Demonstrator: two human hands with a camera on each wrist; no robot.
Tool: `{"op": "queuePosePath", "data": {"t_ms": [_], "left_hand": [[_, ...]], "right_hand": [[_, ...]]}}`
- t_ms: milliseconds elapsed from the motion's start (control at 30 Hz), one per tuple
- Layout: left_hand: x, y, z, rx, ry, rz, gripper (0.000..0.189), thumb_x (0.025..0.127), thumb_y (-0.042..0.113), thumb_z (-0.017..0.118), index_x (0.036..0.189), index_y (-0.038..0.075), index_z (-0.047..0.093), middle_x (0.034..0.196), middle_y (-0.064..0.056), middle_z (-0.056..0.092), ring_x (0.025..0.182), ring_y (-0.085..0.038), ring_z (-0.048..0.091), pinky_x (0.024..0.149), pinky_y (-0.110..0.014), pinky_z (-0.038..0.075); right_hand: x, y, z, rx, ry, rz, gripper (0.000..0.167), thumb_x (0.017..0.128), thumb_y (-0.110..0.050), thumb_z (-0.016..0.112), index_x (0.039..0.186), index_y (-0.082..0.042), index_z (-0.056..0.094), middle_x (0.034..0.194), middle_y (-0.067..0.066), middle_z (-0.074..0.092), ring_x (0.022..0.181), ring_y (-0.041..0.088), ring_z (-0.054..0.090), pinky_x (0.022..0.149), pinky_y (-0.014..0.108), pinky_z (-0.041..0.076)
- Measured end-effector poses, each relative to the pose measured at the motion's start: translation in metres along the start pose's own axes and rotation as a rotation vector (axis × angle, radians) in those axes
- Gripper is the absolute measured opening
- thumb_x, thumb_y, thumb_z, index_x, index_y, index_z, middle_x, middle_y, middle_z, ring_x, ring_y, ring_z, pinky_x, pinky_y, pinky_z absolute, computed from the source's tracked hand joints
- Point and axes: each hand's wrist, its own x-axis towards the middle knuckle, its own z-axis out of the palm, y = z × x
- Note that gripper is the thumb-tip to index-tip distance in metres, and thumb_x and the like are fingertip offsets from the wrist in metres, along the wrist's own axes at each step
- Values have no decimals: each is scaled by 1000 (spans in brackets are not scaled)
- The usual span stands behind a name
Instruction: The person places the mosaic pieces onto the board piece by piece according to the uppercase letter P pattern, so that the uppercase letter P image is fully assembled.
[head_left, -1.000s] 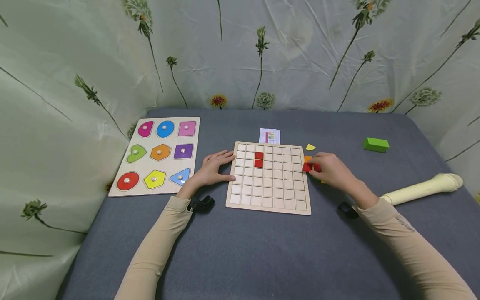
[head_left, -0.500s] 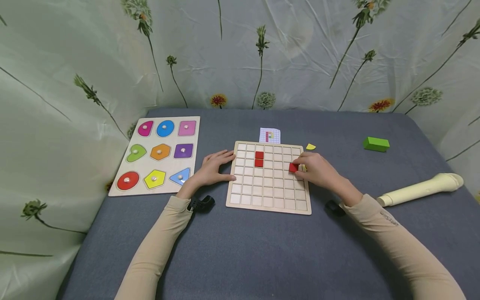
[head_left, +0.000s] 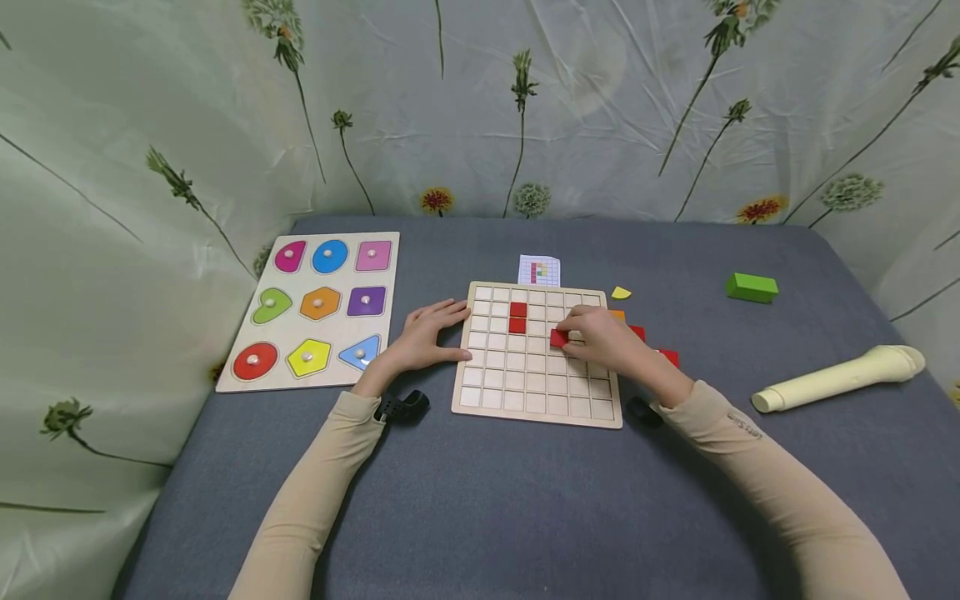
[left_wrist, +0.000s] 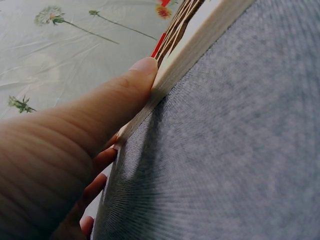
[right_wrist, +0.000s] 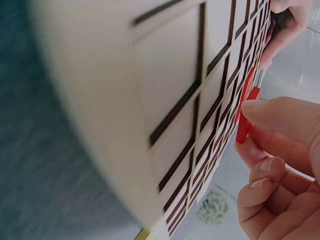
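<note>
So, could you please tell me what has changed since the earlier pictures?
The right hand has carried a red square tile leftward from the right edge of the pale wooden grid board to over its cells. The left hand still touches the board's left edge; two red square tiles in its cells stayed put.

The right hand (right_wrist: 285,165) pinches a thin red tile (right_wrist: 247,117) between its thumb and a fingertip, the other visible fingers curled toward the palm. Behind the tile, more red (right_wrist: 245,90) shows on the gridded wooden board (right_wrist: 170,65) — a surface of pale squares divided by dark grooves, its near edge blurred. The left hand (right_wrist: 289,25) appears at the upper right, by the board's far side. Blue-grey cloth (right_wrist: 60,175) fills the left; a yellow sliver (right_wrist: 142,234) pokes in below.
</note>
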Motion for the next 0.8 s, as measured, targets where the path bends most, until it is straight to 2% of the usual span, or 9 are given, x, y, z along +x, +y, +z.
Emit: {"op": "queuePosePath", "data": {"t_ms": [333, 800], "left_hand": [[0, 1, -1, 3, 0, -4, 77, 79, 34, 74, 143, 9, 40, 152, -10, 36, 145, -30, 23, 110, -57, 13], [0, 1, 0, 7, 4, -5, 77, 78, 35, 74, 143, 10, 41, 152, -10, 36, 145, -30, 23, 110, -57, 13]], "right_hand": [[16, -16, 8, -2, -13, -55, 19, 78, -5, 69, 96, -1, 72, 88, 9, 67, 77, 17, 58, 70, 31, 50], [31, -28, 15, -9, -54, -86, 18, 78, -1, 65, 95, -1, 73, 85, 9, 65, 74, 15, 55, 69, 28, 47]]}}
